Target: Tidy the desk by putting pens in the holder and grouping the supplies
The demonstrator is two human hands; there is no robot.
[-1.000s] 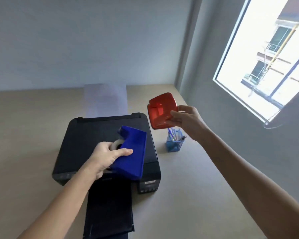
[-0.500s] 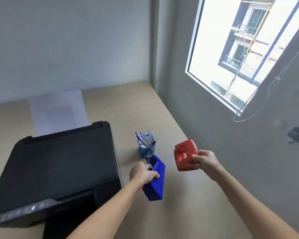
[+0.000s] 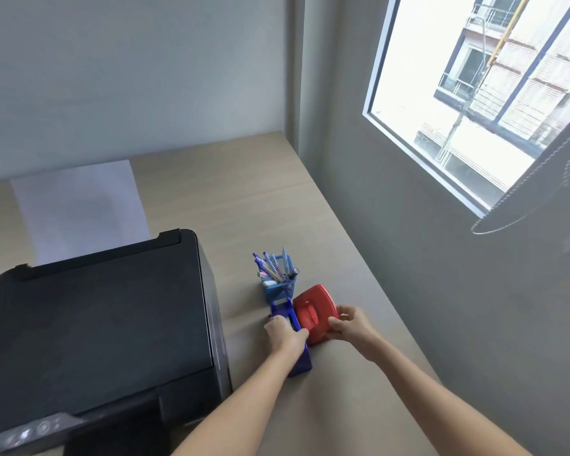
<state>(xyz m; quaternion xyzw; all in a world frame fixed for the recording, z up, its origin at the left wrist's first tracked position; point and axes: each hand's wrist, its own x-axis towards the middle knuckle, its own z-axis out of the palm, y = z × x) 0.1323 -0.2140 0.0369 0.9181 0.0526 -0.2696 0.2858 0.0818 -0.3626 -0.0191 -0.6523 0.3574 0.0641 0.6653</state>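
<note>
Low in the frame, two bare forearms reach up from the bottom edge toward the middle. The left hand [image 3: 285, 337] is closed around a blue tape dispenser [image 3: 297, 353], which rests on the surface [image 3: 343, 406] just right of the black printer [image 3: 96, 324]. The right hand [image 3: 351, 327] pinches the near edge of a red hole punch [image 3: 313, 312], set touching the dispenser's right side. Whether the punch sits fully flat on the surface is hard to tell.

The step in hand looks like the grouping of supplies: both items are being set side by side below centre frame. The next move probably calls for letting go of both, once they sit steady, without nudging what stands behind them.

Just beyond, touching or nearly touching both, stands one blue mesh holder [image 3: 278, 291] with its pens [image 3: 272, 268] upright inside; roughly half a dozen, too crowded to count exactly. No loose pens show on the surface.

Farther off, toward the upper left, one white sheet of paper [image 3: 79, 209] rises behind the printer. A window [image 3: 474, 93] fills the upper right
</note>
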